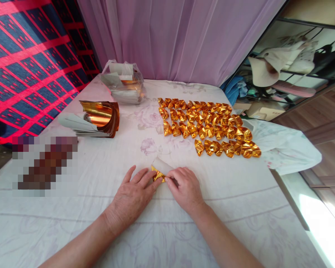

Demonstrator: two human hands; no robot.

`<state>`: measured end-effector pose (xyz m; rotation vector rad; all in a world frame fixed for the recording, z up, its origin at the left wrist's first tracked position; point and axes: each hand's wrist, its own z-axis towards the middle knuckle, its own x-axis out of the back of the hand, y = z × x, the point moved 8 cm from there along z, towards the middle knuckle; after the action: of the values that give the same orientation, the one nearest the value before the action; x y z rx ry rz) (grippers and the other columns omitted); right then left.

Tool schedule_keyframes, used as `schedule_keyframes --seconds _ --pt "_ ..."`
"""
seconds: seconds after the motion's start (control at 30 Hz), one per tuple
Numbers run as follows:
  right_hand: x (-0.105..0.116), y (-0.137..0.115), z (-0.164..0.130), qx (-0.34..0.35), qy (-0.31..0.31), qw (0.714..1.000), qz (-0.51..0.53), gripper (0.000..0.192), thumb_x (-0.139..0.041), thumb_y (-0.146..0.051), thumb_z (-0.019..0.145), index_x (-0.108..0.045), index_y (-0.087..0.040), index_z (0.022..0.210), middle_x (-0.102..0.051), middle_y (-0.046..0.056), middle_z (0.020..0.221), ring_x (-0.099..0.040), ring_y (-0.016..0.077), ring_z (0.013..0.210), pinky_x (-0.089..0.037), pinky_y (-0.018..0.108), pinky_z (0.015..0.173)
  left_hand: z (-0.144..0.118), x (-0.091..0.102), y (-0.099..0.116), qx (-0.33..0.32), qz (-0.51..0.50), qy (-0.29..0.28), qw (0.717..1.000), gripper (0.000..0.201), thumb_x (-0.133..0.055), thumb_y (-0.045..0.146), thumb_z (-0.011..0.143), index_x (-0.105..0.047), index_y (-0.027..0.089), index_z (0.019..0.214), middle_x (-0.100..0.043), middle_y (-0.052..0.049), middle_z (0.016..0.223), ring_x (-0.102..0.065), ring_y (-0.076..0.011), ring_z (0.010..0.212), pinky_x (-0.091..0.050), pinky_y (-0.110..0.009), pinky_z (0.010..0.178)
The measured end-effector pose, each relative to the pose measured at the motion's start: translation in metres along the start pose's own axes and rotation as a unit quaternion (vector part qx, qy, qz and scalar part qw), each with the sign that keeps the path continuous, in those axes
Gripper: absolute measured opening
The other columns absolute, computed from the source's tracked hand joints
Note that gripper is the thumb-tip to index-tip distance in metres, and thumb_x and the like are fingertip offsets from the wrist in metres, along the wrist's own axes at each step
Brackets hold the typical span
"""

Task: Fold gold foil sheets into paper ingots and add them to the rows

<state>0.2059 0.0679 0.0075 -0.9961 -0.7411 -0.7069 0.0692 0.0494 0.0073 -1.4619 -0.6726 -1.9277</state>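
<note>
A small sheet of gold foil paper [159,168], white on its back, lies on the white floral cloth [128,230] near the front middle. My left hand [134,195] lies flat with its fingers spread, fingertips pressing the gold corner of the sheet. My right hand [185,188] pinches the same sheet from the right, fingers curled over its edge. Beyond them several folded gold paper pieces [209,126] are laid out in rows on the cloth.
A curled stack of gold foil sheets [99,119] sits at the left. A clear plastic bag of paper [124,83] stands at the back. A lilac curtain [178,37] hangs behind. Shelves with clutter [284,67] are at the right, a red and blue patterned fabric [25,63] at the left.
</note>
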Motion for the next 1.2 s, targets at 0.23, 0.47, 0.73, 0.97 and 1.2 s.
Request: schedule_keyframes --seconds 0.23,0.47,0.73,0.97,1.2 --pt "-0.0011 0.001 -0.0004 -0.004 -0.003 1.0 0.0 0.013 -0.06 -0.018 0.089 -0.06 -0.022 0.076 -0.062 -0.001 0.072 -0.054 0.0178 0.073 -0.035 0.03 0.071 0.0002 -0.0012 -0.0007 0.005 -0.001 -0.004 1.0 0.036 -0.055 0.027 0.095 -0.059 0.033 0.13 -0.064 -0.002 0.127 -0.054 -0.0248 0.12 -0.028 -0.052 0.114" --pt "-0.0015 0.0015 -0.0001 -0.006 -0.006 1.0 0.0 0.013 -0.06 -0.018 0.089 -0.061 -0.022 0.076 -0.062 -0.001 0.072 -0.054 0.0177 0.073 -0.036 0.03 0.071 0.0018 0.0017 -0.0006 0.012 -0.013 0.001 1.0 0.034 -0.053 0.027 0.096 -0.06 0.033 0.128 -0.066 -0.001 0.126 -0.056 -0.0253 0.118 -0.028 -0.053 0.113" --pt "-0.0014 0.0016 -0.0001 -0.008 -0.005 1.0 -0.006 0.013 -0.061 -0.018 0.088 -0.061 -0.022 0.076 -0.062 -0.001 0.072 -0.054 0.0176 0.073 -0.035 0.03 0.071 0.004 0.004 -0.0007 0.017 -0.015 0.004 1.0 0.032 -0.056 0.027 0.095 -0.062 0.033 0.126 -0.067 -0.001 0.124 -0.057 -0.0247 0.117 -0.029 -0.053 0.113" --pt "-0.0013 0.0016 -0.0003 -0.009 -0.004 1.0 -0.006 0.013 -0.061 -0.018 0.088 -0.061 -0.022 0.076 -0.062 -0.001 0.072 -0.054 0.0171 0.074 -0.036 0.03 0.071 0.0046 0.0052 -0.0008 0.02 -0.016 0.002 1.0 0.033 -0.057 0.027 0.093 -0.062 0.033 0.126 -0.066 -0.001 0.123 -0.056 -0.0236 0.117 -0.028 -0.052 0.114" --pt "-0.0023 0.0014 -0.001 -0.004 -0.016 1.0 -0.009 0.011 -0.059 -0.02 0.09 -0.067 -0.023 0.084 -0.064 0.001 0.077 -0.057 0.0178 0.078 -0.039 0.031 0.073 0.0054 0.0059 -0.0013 0.021 -0.02 -0.004 1.0 0.035 -0.06 0.027 0.091 -0.061 0.033 0.126 -0.066 -0.001 0.123 -0.056 -0.0233 0.117 -0.028 -0.052 0.114"
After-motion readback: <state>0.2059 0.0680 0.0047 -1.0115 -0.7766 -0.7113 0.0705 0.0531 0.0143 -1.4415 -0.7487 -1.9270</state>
